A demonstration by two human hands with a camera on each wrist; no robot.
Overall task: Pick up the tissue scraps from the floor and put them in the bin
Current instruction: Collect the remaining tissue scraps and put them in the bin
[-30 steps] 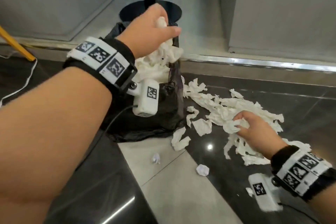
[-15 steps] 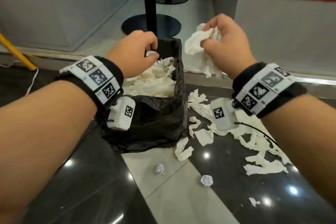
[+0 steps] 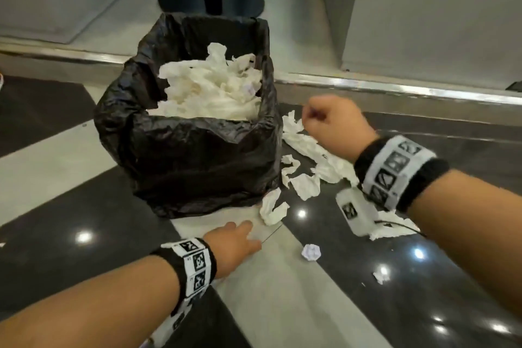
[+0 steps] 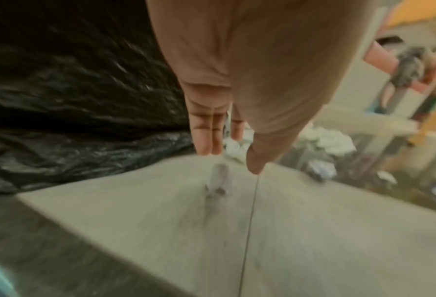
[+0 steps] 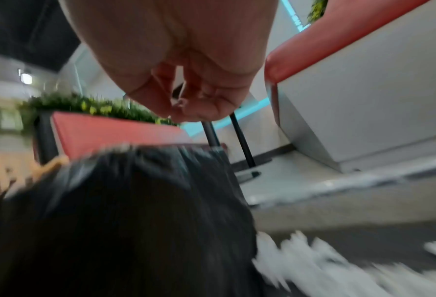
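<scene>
A bin (image 3: 197, 155) lined with a black bag stands on the floor, heaped with white tissue (image 3: 209, 87). Torn tissue scraps (image 3: 308, 147) lie to its right. A curled strip (image 3: 272, 207) lies at its front corner, a crumpled ball (image 3: 311, 252) nearer me. My left hand (image 3: 245, 227) is low over the pale tile in front of the bin, fingers straight and empty. In the left wrist view that hand (image 4: 227, 158) hovers just above a small scrap (image 4: 219, 178). My right hand (image 3: 313, 116) is beside the bin's right rim, over the scraps, fingers curled with nothing in them (image 5: 186, 104).
Behind the bin stands a black table pole on a round base (image 3: 210, 0). A metal-edged step (image 3: 395, 87) runs across behind the scraps, with a grey bench base (image 3: 423, 8) beyond it. One tiny scrap (image 3: 381, 275) lies at the right on the glossy dark tile.
My right hand has let go of its tissue wad and dropped down beside the bin's right side. My left hand has left the bin's top and come down to the floor in front.
</scene>
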